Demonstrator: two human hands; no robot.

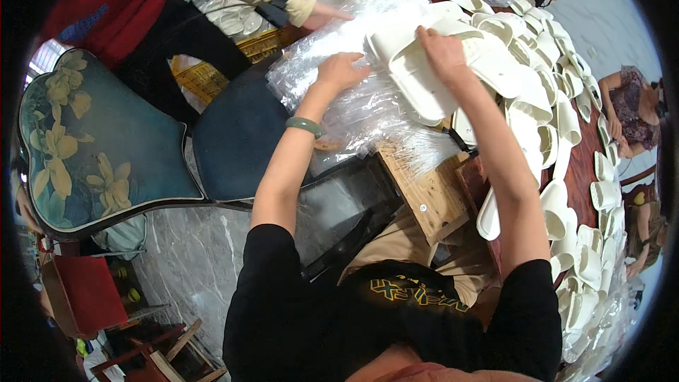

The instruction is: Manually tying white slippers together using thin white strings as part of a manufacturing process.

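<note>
My right hand (444,55) grips a pair of white slide slippers (407,74), its fingers over the edge of the upper one. The slippers lie tilted over a heap of clear plastic bags (332,110). Just left of them, my left hand (342,71) rests at the bags with thumb and fingers apart, holding nothing I can see. A green bangle (304,126) circles my left wrist. Below the slippers, a bundle of thin clear plastic strips (428,152) lies on a wooden board (417,191).
Many white slippers (544,92) cover the dark red table (588,163) on the right. A co-worker's hand (322,15) touches the bags at the far left. A blue flowered chair (106,148) stands left, near yellow crates (205,78). Other people sit along the far right side.
</note>
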